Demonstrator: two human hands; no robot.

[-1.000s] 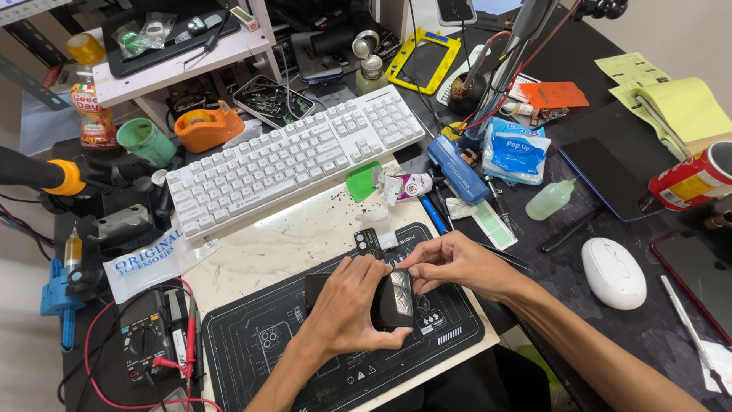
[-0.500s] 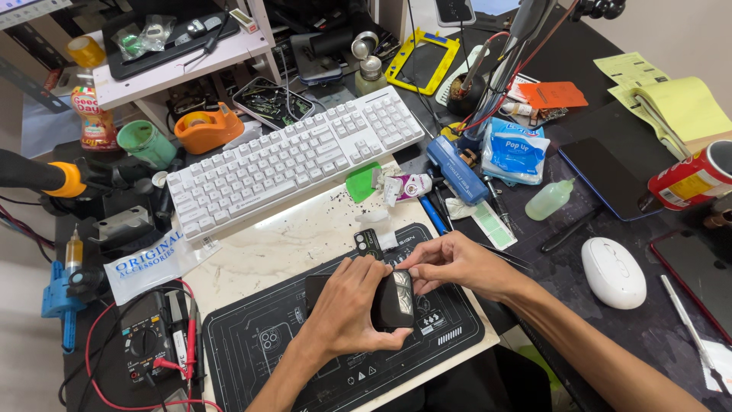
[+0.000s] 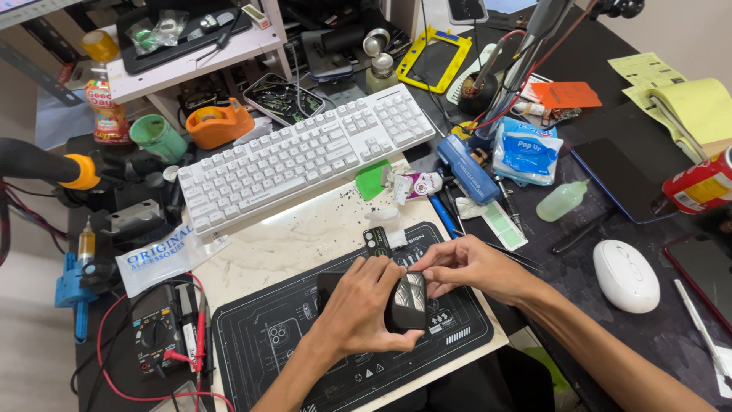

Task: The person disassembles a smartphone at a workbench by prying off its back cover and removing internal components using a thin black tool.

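Note:
A black phone (image 3: 406,301) with a shiny back is held just above a dark repair mat (image 3: 274,351) at the near edge of the desk. My left hand (image 3: 360,313) wraps around its left side and lower edge. My right hand (image 3: 473,267) pinches the phone's upper right edge with fingertips. A small black rectangular part (image 3: 377,241) lies on the mat just beyond the hands. Part of the phone is hidden under my left fingers.
A white keyboard (image 3: 305,156) lies behind the mat. A white mouse (image 3: 627,275) sits to the right, a multimeter with red leads (image 3: 156,336) to the left. Around them are an orange tape dispenser (image 3: 219,122), blue tool (image 3: 467,168), small squeeze bottle (image 3: 563,200), tablet (image 3: 621,177) and red can (image 3: 700,183).
Both hands stay on the phone in nearly the same place. The fingers shift slightly along its edges.

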